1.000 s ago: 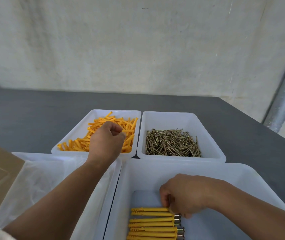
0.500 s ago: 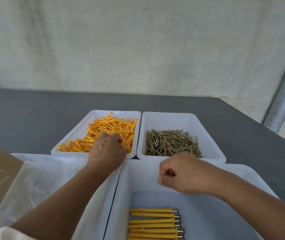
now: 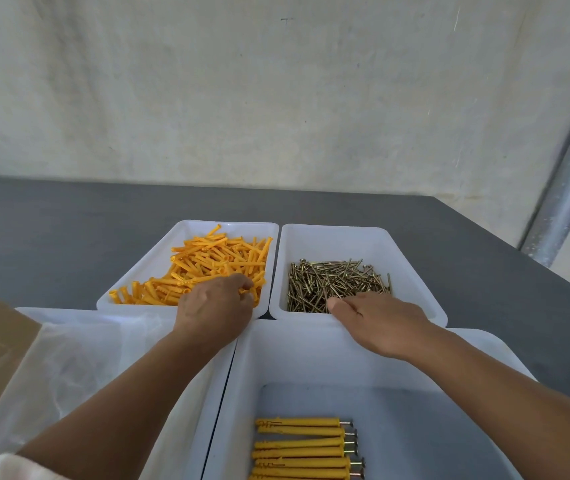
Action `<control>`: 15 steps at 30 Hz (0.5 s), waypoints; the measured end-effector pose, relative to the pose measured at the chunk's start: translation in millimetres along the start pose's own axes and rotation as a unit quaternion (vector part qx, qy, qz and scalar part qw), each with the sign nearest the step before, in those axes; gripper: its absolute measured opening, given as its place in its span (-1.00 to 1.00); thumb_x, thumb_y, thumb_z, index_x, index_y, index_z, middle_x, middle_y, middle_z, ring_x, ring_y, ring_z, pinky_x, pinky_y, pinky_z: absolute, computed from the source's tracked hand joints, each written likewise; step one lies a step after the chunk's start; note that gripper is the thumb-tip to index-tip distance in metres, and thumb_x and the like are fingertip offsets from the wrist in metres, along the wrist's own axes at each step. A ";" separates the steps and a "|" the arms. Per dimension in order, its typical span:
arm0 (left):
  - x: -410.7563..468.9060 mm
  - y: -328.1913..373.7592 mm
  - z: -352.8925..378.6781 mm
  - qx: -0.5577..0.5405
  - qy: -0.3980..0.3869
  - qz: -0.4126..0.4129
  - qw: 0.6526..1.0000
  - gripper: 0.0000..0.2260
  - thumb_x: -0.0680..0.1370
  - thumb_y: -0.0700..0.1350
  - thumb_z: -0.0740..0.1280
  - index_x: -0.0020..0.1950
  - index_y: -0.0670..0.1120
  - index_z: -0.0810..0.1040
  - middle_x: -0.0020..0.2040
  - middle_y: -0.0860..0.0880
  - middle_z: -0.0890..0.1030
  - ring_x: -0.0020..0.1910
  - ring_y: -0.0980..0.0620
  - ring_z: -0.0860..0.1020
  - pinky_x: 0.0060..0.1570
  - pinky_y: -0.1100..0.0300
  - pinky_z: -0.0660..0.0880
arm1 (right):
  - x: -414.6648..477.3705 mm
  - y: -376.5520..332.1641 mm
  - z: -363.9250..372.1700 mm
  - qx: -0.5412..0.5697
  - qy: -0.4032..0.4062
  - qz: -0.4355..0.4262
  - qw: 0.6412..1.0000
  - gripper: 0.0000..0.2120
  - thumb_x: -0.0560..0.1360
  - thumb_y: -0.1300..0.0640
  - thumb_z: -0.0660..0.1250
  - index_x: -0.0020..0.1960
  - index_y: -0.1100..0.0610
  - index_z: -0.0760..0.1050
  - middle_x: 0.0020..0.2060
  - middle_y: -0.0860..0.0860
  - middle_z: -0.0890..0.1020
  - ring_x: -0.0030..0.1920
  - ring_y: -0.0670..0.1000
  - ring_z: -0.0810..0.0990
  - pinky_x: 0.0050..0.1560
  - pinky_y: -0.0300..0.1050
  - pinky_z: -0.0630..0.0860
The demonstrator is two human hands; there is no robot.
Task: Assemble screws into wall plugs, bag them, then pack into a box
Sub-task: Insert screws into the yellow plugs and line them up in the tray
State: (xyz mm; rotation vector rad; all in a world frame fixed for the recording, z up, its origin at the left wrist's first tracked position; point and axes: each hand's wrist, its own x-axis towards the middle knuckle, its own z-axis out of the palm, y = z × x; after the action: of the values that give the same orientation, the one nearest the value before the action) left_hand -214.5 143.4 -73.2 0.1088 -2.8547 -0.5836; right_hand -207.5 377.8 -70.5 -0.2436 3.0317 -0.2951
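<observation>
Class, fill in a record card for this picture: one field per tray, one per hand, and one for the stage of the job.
Far left tray: loose orange wall plugs
Far right tray: loose screws
Near right tray: assembled plugs with screws, in a row
Near left tray: clear plastic bags
Left hand: fingers curled into the wall plugs; grip unclear
Right hand: fingers straight, reaching into the screws
Stage: probably picking parts for the next assembly
</observation>
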 end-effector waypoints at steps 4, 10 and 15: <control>-1.0 0.8 -0.9 -0.023 0.012 -0.005 1.000 -0.79 0.59 0.01 0.20 0.14 0.17 0.58 -0.01 0.06 0.62 -0.02 0.02 0.52 0.02 0.08 0.48 | 2.2 -2.7 -1.7 0.001 -0.025 0.011 1.000 -0.37 0.56 -0.36 -0.27 0.26 -0.16 0.46 0.22 -0.03 0.56 0.25 0.08 0.48 0.23 0.09 0.41; 1.0 0.7 -1.5 -0.040 0.003 -0.014 0.999 -0.86 0.57 0.03 0.25 0.03 0.17 0.60 -0.07 0.09 0.61 -0.03 0.03 0.53 0.07 0.04 0.49 | 4.4 -1.2 0.4 0.002 -0.018 0.006 1.000 -0.43 0.55 -0.37 -0.27 -0.08 -0.21 0.48 0.04 -0.04 0.57 0.13 0.07 0.52 0.15 0.08 0.44; 2.6 1.4 -1.3 -0.011 -0.017 -0.010 1.000 -0.77 0.59 0.03 0.18 0.13 0.18 0.59 0.06 0.06 0.62 0.03 0.02 0.50 0.13 0.02 0.47 | 6.0 1.1 3.6 -0.005 0.010 -0.003 1.000 -0.37 0.56 -0.36 -0.25 0.10 -0.07 0.49 0.02 -0.05 0.53 0.09 0.04 0.51 0.03 0.03 0.40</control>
State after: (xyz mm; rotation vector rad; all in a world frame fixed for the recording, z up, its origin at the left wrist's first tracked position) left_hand -216.7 144.0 -71.0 0.1262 -2.8829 -0.6274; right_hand -213.2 377.2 -74.7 -0.2526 3.0544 -0.2840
